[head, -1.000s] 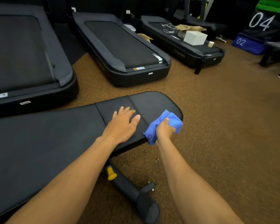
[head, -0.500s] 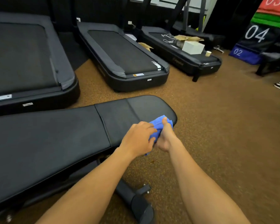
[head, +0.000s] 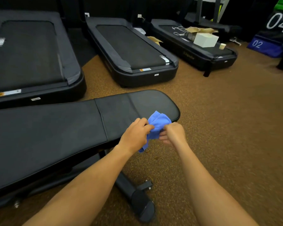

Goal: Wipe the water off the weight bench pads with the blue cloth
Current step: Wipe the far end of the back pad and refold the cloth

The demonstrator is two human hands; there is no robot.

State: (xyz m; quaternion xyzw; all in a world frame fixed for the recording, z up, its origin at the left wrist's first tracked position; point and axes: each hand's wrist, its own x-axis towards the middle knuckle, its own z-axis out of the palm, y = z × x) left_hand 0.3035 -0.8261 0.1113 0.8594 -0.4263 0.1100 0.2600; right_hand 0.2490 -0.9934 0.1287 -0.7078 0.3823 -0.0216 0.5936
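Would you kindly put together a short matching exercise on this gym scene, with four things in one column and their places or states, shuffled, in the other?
Things:
1. blue cloth
2. white box
3. weight bench pad
4. paper cup

Places or states:
A. black, stretching from the left edge to the middle
B. bunched between the left hand and the right hand
C. small, on the far treadmill deck, just right of the box
D. on the far treadmill's belt, beside brown cardboard

Pairs: 1-B, 2-D, 3-A, 4-C
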